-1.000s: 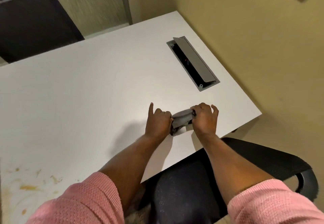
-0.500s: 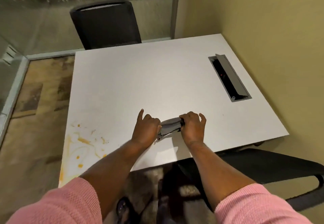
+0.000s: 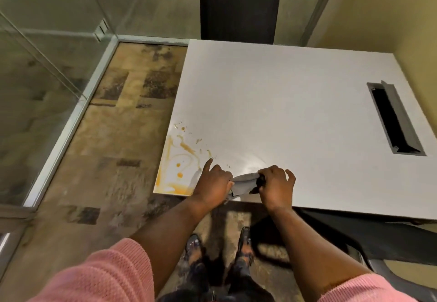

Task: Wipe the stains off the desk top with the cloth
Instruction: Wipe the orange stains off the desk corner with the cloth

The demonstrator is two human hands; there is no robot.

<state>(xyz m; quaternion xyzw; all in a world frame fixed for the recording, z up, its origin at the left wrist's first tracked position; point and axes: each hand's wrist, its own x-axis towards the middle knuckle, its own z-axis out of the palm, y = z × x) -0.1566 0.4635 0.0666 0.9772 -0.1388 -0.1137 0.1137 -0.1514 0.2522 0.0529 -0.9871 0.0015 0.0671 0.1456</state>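
Observation:
A grey cloth [image 3: 243, 183] is bunched between both hands at the near edge of the white desk top [image 3: 283, 103]. My left hand [image 3: 214, 182] grips its left end, index finger pointing out toward the stains. My right hand [image 3: 276, 184] grips its right end. Orange-yellow stains [image 3: 179, 159], streaks and drops, cover the desk's near left corner, just left of my left hand.
A grey cable tray with a raised lid [image 3: 395, 118] is sunk into the desk at the right. A black chair [image 3: 238, 10] stands at the far side, another chair [image 3: 354, 235] at the near right. Glass partitions enclose the left; a yellow wall [image 3: 390, 8] runs along the right.
Both hands have carried the cloth leftward along the desk's near edge, close to the stained corner. The view has swung left and the stains now sit beside my left hand.

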